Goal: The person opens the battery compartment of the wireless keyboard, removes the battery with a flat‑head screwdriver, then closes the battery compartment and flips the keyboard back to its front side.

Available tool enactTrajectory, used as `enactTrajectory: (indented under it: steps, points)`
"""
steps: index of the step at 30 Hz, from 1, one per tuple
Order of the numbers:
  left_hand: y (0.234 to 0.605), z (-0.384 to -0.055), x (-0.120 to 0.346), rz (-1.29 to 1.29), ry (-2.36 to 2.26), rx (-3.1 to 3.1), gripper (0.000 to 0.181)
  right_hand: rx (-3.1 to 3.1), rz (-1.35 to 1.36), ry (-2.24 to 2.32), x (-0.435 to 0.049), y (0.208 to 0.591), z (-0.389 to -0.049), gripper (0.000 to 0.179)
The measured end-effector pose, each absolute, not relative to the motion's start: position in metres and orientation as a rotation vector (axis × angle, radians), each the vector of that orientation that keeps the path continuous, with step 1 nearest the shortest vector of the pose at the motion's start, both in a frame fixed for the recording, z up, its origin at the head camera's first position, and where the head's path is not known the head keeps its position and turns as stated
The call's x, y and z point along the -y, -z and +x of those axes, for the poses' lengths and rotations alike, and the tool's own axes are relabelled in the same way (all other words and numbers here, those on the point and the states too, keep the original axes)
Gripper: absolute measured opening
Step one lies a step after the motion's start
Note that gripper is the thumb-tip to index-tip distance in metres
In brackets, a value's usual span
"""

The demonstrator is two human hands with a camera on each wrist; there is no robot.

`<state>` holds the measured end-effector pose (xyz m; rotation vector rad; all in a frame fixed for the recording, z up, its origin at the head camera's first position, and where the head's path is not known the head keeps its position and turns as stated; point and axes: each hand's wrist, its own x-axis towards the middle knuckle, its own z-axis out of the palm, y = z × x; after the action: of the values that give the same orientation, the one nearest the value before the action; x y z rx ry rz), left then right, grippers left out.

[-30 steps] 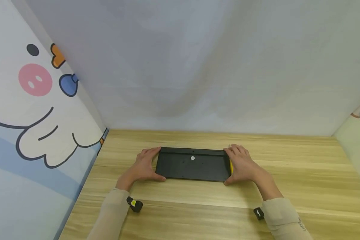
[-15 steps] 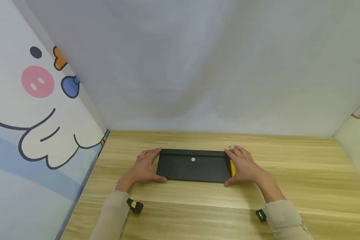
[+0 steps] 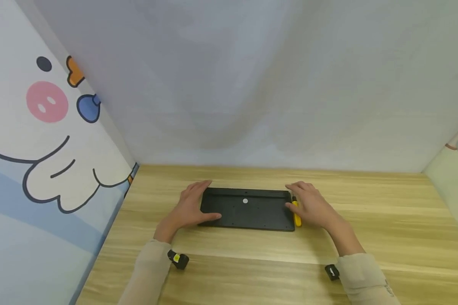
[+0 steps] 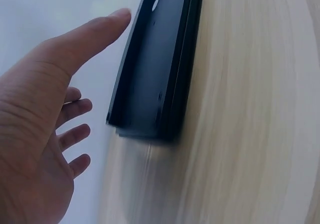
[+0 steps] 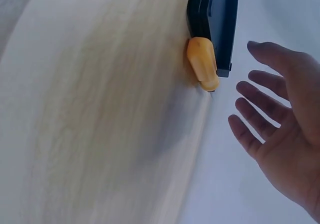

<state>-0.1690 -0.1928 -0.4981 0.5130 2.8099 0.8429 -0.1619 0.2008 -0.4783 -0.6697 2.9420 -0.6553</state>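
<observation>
Head view: a black rectangular panel (image 3: 248, 215) lies flat near the middle of a wood-grain tabletop (image 3: 244, 271), its long sides running left to right, with a raised strip along the far edge, small holes and a round white dot (image 3: 245, 201). The left hand (image 3: 192, 206) is at the panel's left end, thumb extended over the near corner and fingers at the far corner. The right hand (image 3: 313, 206) is at the opposite end, fingers spread. A yellow-handled tool (image 3: 297, 219) lies just beside the panel's right end, partly covered by that hand. Beige sleeves (image 3: 146, 271) cover both forearms; a small black device (image 3: 180, 260) is at the left wrist. A pale grey backdrop (image 3: 252, 84) stands behind, with a cartoon-printed side panel (image 3: 53, 101) at left. Left-wrist view: the hand is in a released state, thumb straight and fingers loosely bent, grasping nothing; the panel's end shows a raised rim. Right-wrist view: this hand is likewise released, fingers relaxed and apart from both panel and tool; the yellow handle sits against or close by the panel's corner, contact not determinable.
</observation>
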Motion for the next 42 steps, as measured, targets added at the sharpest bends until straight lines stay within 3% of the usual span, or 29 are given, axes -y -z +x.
enactTrajectory:
  steps: [18, 36, 42]
  points:
    - [0.493, -0.174, 0.139, 0.689, -0.872, -2.805, 0.079, -2.979, -0.742, 0.82, -0.179, 0.478, -0.178, 0.018]
    - [0.513, -0.177, 0.104, 0.728, -0.861, -2.857, 0.065, -2.956, -0.649, 0.823, -0.164, 0.485, -0.181, 0.015]
    - [0.519, -0.18, 0.1, 0.721, -0.89, -2.846, 0.068, -2.948, -0.638, 0.839, -0.165, 0.486, -0.182, 0.014]
